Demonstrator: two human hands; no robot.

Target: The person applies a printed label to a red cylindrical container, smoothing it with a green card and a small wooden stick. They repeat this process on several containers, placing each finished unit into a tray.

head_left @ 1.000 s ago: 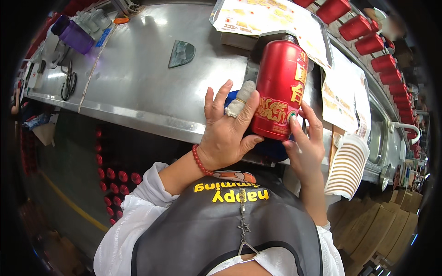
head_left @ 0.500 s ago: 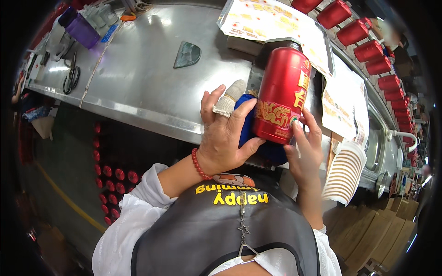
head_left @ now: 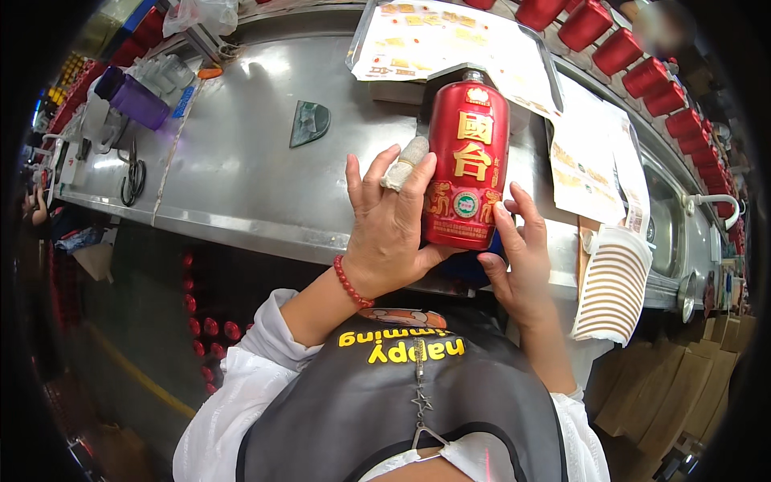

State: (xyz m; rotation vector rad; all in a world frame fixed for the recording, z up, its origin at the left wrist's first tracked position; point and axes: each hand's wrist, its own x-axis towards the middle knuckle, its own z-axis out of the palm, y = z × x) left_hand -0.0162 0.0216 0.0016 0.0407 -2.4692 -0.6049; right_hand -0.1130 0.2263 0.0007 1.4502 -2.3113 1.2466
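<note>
A glossy red bottle [head_left: 470,173] with gold lettering and a round green-and-white emblem lies tilted in front of me, its neck away from me on a dark support. My left hand [head_left: 384,221] steadies its lower left side with index finger and thumb; the other fingers are spread. A pale cloth cover wraps one left finger, and a red bead bracelet circles that wrist. At the bottle's lower right, my right hand [head_left: 522,261] has its fingers apart, one fingertip touching or close to the bottle's edge. Blue cloth [head_left: 466,267] shows partly beneath the bottle.
Sheets of gold-printed labels [head_left: 450,40] lie behind the bottle, more sheets [head_left: 590,165] to its right. A striped paper strip [head_left: 614,285] hangs over the front edge. A dark green flat piece [head_left: 309,123], scissors [head_left: 132,178] and a purple bottle [head_left: 132,98] are left. Red bottles [head_left: 618,51] line the far right.
The red bottle has turned about its length, so its large gold lettering and round emblem now face up. My right hand's fingers have spread and shifted slightly off its lower right side.
</note>
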